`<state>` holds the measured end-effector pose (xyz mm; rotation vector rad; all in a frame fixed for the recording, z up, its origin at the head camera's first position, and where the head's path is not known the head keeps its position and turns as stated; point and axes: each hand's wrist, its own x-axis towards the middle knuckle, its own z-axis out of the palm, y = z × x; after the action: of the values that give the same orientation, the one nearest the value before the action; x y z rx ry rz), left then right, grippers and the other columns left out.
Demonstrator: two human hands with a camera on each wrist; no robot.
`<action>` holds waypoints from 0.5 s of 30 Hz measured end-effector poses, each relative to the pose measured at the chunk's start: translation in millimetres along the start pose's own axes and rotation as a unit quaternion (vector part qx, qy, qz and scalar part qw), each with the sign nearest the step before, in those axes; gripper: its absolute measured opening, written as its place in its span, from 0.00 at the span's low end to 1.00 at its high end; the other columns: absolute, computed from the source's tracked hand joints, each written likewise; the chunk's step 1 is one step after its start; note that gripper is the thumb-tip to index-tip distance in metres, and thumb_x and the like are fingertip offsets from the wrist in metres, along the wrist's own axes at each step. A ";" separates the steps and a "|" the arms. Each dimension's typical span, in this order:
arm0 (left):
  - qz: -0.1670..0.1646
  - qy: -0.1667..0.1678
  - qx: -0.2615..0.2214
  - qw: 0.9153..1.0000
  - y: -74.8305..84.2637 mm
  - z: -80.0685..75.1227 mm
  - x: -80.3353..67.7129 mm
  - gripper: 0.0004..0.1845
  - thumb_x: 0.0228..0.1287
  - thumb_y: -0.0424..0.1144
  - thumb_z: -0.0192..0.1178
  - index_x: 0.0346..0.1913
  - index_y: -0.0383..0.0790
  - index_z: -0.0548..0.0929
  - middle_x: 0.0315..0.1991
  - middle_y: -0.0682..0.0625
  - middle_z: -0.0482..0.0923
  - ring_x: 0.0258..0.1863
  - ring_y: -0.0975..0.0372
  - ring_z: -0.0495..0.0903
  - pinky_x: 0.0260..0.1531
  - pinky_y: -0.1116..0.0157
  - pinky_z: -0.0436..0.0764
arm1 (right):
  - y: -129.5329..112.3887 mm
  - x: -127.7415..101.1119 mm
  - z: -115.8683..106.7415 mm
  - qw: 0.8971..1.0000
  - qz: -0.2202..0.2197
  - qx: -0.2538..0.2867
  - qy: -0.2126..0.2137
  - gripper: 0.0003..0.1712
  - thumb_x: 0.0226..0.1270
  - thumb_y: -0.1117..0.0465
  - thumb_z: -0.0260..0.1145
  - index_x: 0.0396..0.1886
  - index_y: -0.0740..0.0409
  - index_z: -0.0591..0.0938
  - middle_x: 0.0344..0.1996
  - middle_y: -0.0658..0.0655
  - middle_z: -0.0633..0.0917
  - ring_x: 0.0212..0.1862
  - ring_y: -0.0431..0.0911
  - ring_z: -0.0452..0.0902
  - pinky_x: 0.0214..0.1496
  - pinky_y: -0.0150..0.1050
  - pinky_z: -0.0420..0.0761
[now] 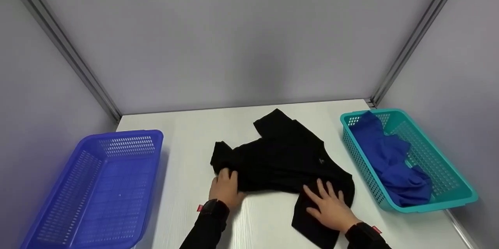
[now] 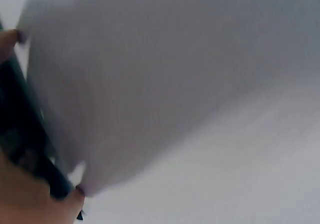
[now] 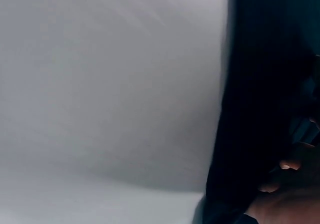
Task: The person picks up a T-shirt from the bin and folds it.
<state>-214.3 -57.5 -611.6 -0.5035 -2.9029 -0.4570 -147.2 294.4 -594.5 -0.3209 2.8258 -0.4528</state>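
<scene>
A black T-shirt (image 1: 280,159) lies sideways on the white table, partly bunched, with a small light logo near its right end. One sleeve points to the back, the other to the front. My left hand (image 1: 227,189) touches the shirt's left end, fingertips on the cloth edge and thumb held apart; in the left wrist view the thumb (image 2: 70,206) sits at the dark edge. With fingers spread, my right hand (image 1: 330,209) rests on the near sleeve. The right wrist view shows some fingertips (image 3: 290,165) against dark cloth.
On the left stands a blue plastic basket (image 1: 159,151) with slotted walls. A teal basket (image 1: 448,186) at the right holds crumpled blue cloth (image 1: 384,163). Grey panels (image 1: 253,38) rise behind the white table (image 1: 187,155) and at both sides.
</scene>
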 end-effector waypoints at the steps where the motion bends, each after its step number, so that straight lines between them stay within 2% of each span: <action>1: 0.005 0.025 0.026 0.999 0.1 0.6 0.2 0.21 0.59 0.38 0.70 0.54 0.35 0.80 0.53 0.35 0.74 0.53 0.41 0.74 0.51 0.45 0.77 | -0.3 0.2 0.1 1.000 0.000 0.001 0.000 0.38 0.74 0.40 0.61 0.79 0.42 0.65 0.79 0.71 0.56 0.77 0.76 0.47 0.66 0.81 0.52; 3: 0.003 0.086 0.053 0.995 1.1 -0.6 1.7 0.12 0.60 0.29 0.68 0.47 0.37 0.82 0.46 0.37 0.75 0.43 0.45 0.74 0.40 0.50 0.78 | -1.1 0.4 0.3 1.000 -0.001 0.003 0.000 0.38 0.74 0.40 0.61 0.80 0.42 0.65 0.79 0.71 0.56 0.77 0.76 0.47 0.66 0.81 0.52; 5: -0.011 0.127 0.055 0.990 3.1 -5.2 3.7 0.10 0.61 0.25 0.64 0.43 0.38 0.80 0.42 0.40 0.74 0.36 0.48 0.72 0.33 0.53 0.77 | -1.8 0.1 0.7 1.000 -0.002 0.003 0.001 0.38 0.74 0.40 0.61 0.80 0.41 0.65 0.79 0.71 0.56 0.77 0.76 0.47 0.66 0.81 0.52; 8: -0.039 0.167 0.018 0.985 7.0 -15.3 5.4 0.09 0.66 0.27 0.63 0.45 0.38 0.76 0.39 0.42 0.76 0.32 0.50 0.74 0.27 0.54 0.77 | -2.2 -0.9 1.4 1.000 -0.001 0.000 0.003 0.38 0.74 0.41 0.61 0.80 0.41 0.65 0.79 0.71 0.56 0.76 0.76 0.48 0.66 0.81 0.53; 10: -0.044 0.191 -0.005 0.981 9.6 -21.9 6.7 0.08 0.68 0.30 0.62 0.44 0.37 0.74 0.35 0.44 0.75 0.30 0.51 0.75 0.25 0.55 0.77 | -1.9 -1.6 1.7 1.000 -0.001 -0.004 0.008 0.37 0.74 0.41 0.61 0.79 0.42 0.65 0.79 0.71 0.56 0.76 0.76 0.48 0.65 0.81 0.53; 13: -0.015 0.225 -0.013 0.974 12.9 -31.1 9.1 0.09 0.65 0.28 0.62 0.41 0.37 0.72 0.31 0.47 0.72 0.28 0.53 0.74 0.23 0.58 0.76 | -1.2 -1.9 1.5 1.000 -0.004 -0.009 0.014 0.37 0.75 0.41 0.61 0.79 0.42 0.66 0.78 0.72 0.56 0.76 0.76 0.49 0.65 0.81 0.54; 15: 0.026 0.240 -0.002 0.970 13.6 -36.9 10.4 0.10 0.63 0.24 0.61 0.41 0.38 0.72 0.31 0.48 0.69 0.27 0.56 0.71 0.22 0.61 0.74 | -0.4 -2.4 1.0 1.000 -0.004 -0.012 0.016 0.37 0.75 0.41 0.61 0.79 0.42 0.66 0.78 0.72 0.56 0.76 0.76 0.49 0.65 0.81 0.54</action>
<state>-215.4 -54.1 -571.1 -0.4021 -2.4196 -0.4981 -144.6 294.3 -594.7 -0.3329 2.8634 -0.4284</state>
